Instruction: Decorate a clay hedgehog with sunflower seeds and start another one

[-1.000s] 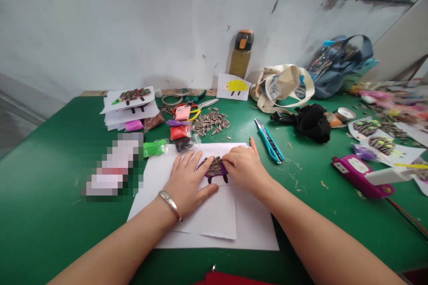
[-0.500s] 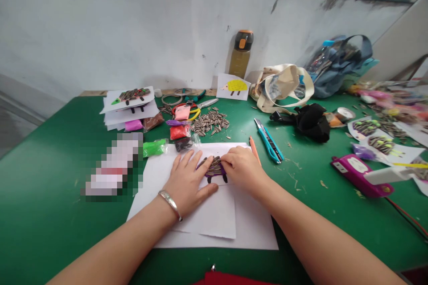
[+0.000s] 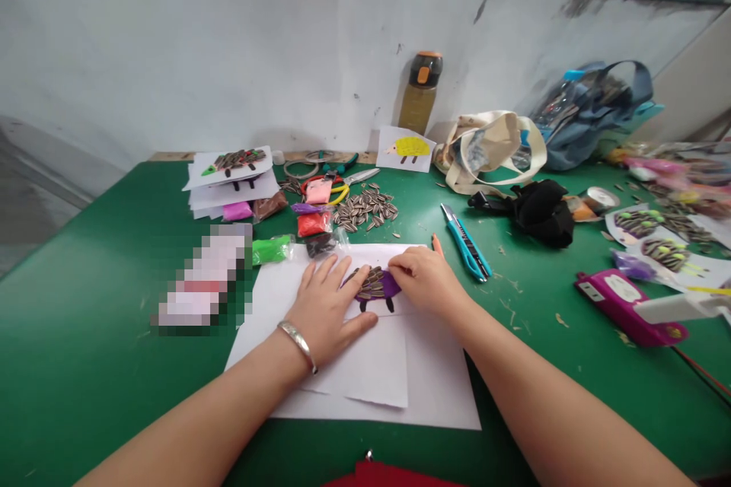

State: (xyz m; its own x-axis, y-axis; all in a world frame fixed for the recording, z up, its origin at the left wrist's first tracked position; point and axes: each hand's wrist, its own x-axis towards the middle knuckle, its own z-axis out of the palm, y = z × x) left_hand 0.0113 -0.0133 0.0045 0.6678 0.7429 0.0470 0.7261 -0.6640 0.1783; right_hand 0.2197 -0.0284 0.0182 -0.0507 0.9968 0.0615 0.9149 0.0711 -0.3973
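Observation:
A purple clay hedgehog [image 3: 377, 286] studded with striped sunflower seeds lies on white paper [image 3: 365, 365] on the green table [image 3: 103, 274]. My left hand [image 3: 325, 312], a silver bangle on its wrist, lies flat on the paper with fingers spread, touching the figure's left side. My right hand [image 3: 426, 278] is curled at the figure's upper right edge, fingertips pinched against it; what they pinch is too small to make out.
A heap of sunflower seeds [image 3: 365, 209], clay packets [image 3: 311, 223], scissors [image 3: 334, 186], a blue utility knife [image 3: 465, 249] and an orange pencil [image 3: 437, 243] lie beyond the paper. Bags [image 3: 491, 148], a bottle [image 3: 419, 91], finished hedgehog cards [image 3: 231, 167] and a purple device [image 3: 625, 297] surround.
My right hand has shifted slightly right along the figure's top, uncovering more purple clay. The view has turned a little. My left hand stays flat.

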